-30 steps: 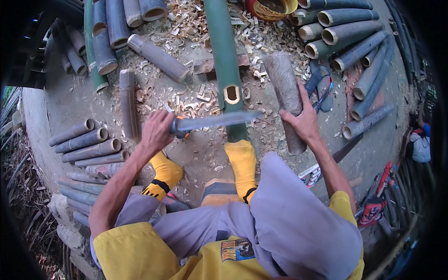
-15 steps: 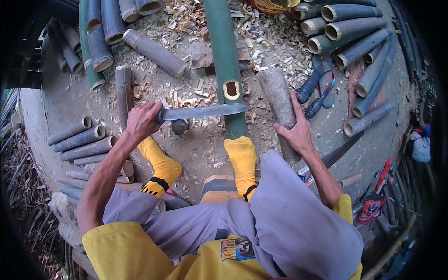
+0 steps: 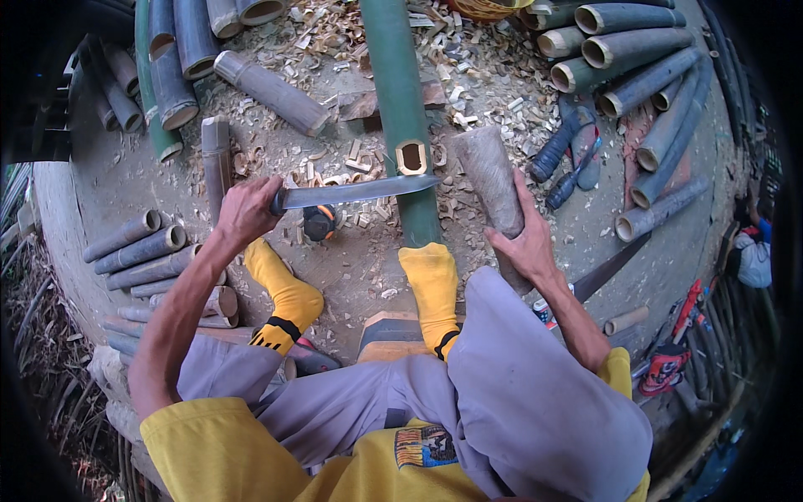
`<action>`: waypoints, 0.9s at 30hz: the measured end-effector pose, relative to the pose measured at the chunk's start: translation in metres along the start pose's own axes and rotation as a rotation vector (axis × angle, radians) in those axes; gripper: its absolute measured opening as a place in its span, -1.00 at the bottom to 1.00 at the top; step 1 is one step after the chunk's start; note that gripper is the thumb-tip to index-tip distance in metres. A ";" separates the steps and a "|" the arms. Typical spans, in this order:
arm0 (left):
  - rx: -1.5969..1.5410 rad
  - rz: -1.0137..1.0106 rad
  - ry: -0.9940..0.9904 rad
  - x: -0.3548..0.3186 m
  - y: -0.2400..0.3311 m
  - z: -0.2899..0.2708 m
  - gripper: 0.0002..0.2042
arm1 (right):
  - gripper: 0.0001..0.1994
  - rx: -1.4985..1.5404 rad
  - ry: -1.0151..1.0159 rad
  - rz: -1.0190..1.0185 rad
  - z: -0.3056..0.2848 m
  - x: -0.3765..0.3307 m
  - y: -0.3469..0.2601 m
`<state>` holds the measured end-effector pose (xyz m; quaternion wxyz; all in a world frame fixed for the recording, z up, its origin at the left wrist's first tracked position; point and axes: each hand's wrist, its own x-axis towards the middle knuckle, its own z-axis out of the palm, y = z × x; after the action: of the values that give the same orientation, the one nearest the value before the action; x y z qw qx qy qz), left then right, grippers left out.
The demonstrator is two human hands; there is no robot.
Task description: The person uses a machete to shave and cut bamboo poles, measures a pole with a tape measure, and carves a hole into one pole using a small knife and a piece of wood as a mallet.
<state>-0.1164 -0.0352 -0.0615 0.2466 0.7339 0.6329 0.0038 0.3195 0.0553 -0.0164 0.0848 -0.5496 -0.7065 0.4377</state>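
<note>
My left hand (image 3: 249, 209) is wrapped round the dark handle of a long knife (image 3: 355, 192). Its blade points right and lies across a green bamboo pole (image 3: 389, 84), just below a pale-edged rounded hole (image 3: 411, 157) cut in the pole. Whether the blade touches the pole, I cannot tell. In my right hand (image 3: 527, 243) is a thick greyish wooden club (image 3: 483, 171), gripped by its lower part and tilted, its broad end up beside the hole. My foot in a yellow sock (image 3: 431, 284) is at the pole's near end.
Wood chips (image 3: 335, 67) litter the ground. Cut bamboo tubes (image 3: 636, 46) lie stacked at the far right, with more tubes (image 3: 142, 251) at left. A tape measure (image 3: 319, 222) sits under the blade. Near the club lie dark-wrapped tools (image 3: 556, 155) and a saw (image 3: 611, 268).
The knife has shifted slightly left, its tip rising closer to the hole's lower edge. The club has moved a little left with my right hand. Both grips stay the same.
</note>
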 end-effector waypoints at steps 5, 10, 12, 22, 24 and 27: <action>0.024 -0.014 -0.131 0.006 -0.010 -0.004 -0.79 | -0.02 -0.123 -0.030 -0.604 0.005 -0.008 0.019; 0.083 0.017 -0.163 0.016 -0.016 -0.005 -0.78 | -0.10 -0.452 -0.231 -0.741 0.015 0.031 0.010; 0.085 0.012 -0.157 0.014 -0.016 -0.004 -0.77 | -0.12 -0.374 -0.304 -0.833 0.011 0.027 -0.005; 0.103 0.042 -0.083 0.014 -0.016 0.000 -0.73 | -0.27 -0.316 -0.402 -0.951 0.016 0.028 -0.021; 0.090 0.011 -0.102 0.014 -0.018 -0.001 -0.72 | -0.24 -0.250 -0.482 -1.049 0.009 0.033 -0.022; 0.105 -0.030 -0.126 0.015 -0.015 0.000 -0.72 | -0.29 -0.580 -0.340 -0.881 0.006 0.075 -0.011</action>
<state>-0.1271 -0.0203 -0.0717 0.2473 0.7351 0.6263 -0.0792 0.2796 0.1160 -0.0398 -0.0101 -0.1243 -0.9649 0.2310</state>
